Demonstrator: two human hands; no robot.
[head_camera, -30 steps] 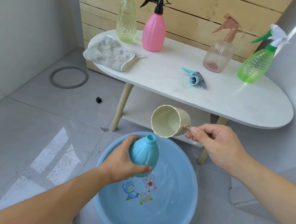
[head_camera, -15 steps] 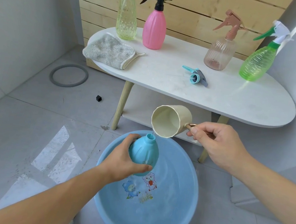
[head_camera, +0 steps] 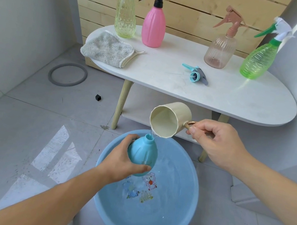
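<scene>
My left hand [head_camera: 121,162] grips a light blue bottle [head_camera: 143,154] with no cap, upright over a blue basin [head_camera: 185,211] that holds water and has cartoon pictures on its bottom. My right hand [head_camera: 215,141] pinches the brown handle of a cream scoop cup [head_camera: 169,119], tilted on its side with its mouth to the left. A thin stream of water falls from the cup's lip into the bottle's neck. The bottle's blue trigger spray head [head_camera: 195,75] lies loose on the white table [head_camera: 239,103].
On the table stand a pale green [head_camera: 126,13], a pink [head_camera: 153,28], a brownish clear [head_camera: 220,50] and a bright green spray bottle [head_camera: 259,59]; a grey cloth [head_camera: 107,49] lies at its left end. A grey ring [head_camera: 67,74] and small black cube [head_camera: 98,97] lie on the tiled floor.
The cup has tipped further and come down to the bottle's neck; water now runs into it. My left hand keeps the bottle in the same place.
</scene>
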